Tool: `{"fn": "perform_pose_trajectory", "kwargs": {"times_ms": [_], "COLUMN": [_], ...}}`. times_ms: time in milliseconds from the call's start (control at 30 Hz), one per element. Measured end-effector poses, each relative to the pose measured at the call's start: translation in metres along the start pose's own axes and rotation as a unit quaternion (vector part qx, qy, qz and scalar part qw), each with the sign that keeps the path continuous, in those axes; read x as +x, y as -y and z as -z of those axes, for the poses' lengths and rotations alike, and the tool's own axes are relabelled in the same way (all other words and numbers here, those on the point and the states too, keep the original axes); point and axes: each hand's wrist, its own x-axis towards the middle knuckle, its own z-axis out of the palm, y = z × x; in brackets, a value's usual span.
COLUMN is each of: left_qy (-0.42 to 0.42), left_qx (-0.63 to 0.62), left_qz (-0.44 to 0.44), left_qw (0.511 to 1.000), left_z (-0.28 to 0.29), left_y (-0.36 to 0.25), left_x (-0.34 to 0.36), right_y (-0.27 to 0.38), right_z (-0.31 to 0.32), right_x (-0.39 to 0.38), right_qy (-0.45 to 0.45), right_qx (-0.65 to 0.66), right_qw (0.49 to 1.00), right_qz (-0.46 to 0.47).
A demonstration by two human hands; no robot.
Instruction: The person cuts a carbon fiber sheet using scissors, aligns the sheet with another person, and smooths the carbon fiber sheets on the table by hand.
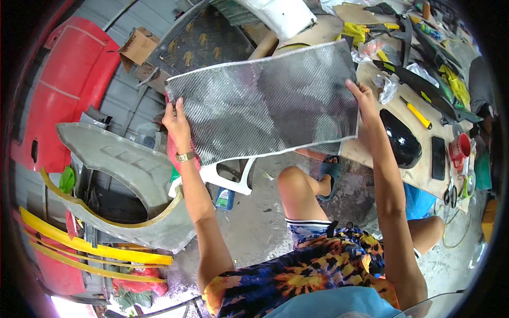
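Note:
A rectangular sheet of dark grey woven carbon fibre cloth (265, 100) with pale edges is stretched out in front of me. My left hand (177, 124), a gold watch on its wrist, pinches the sheet's left edge. At the right edge, my right hand (363, 100) grips the cloth with the thumb on top. The sheet's far right part hangs over the workbench (366, 151). Close to my right forearm lie a glossy black curved part (398, 140), a yellow utility knife (418, 114) and a black phone (438, 158).
A red mug (460, 150) and scissors (450, 193) sit at the bench's right end. On the left stand a grey fender (132, 164), a red panel (69, 74) and yellow strips (95, 246). A blue bottle (225, 198) is on the floor. Long black parts (424, 87) lie farther back.

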Motion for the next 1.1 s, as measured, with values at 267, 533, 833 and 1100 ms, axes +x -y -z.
{"fn": "perform_pose_trajectory", "kwargs": {"times_ms": [267,533,833,1100], "left_qy": [0.024,-0.083,0.025,0.213], "left_qx": [-0.039,-0.254,-0.439,-0.451], "left_qz": [0.069,0.029,0.053,0.15], "left_qw": [0.997,0.963,0.897,0.854], "left_z": [-0.035,-0.039,-0.069,-0.143], "left_y": [0.016,-0.086,-0.154,-0.189], "left_x": [-0.019,0.048,0.072,-0.02], "right_y": [0.007,0.158,0.235,0.201], "right_z": [0.035,0.058,0.087,0.18], "right_x": [-0.006,-0.038,-0.09,-0.134], "right_qy": [-0.101,0.019,-0.072,-0.229], "right_qx": [-0.253,-0.123,-0.144,-0.43], "right_qw": [0.949,0.978,0.942,0.853], "right_qz": [0.16,0.166,0.295,0.189]}}
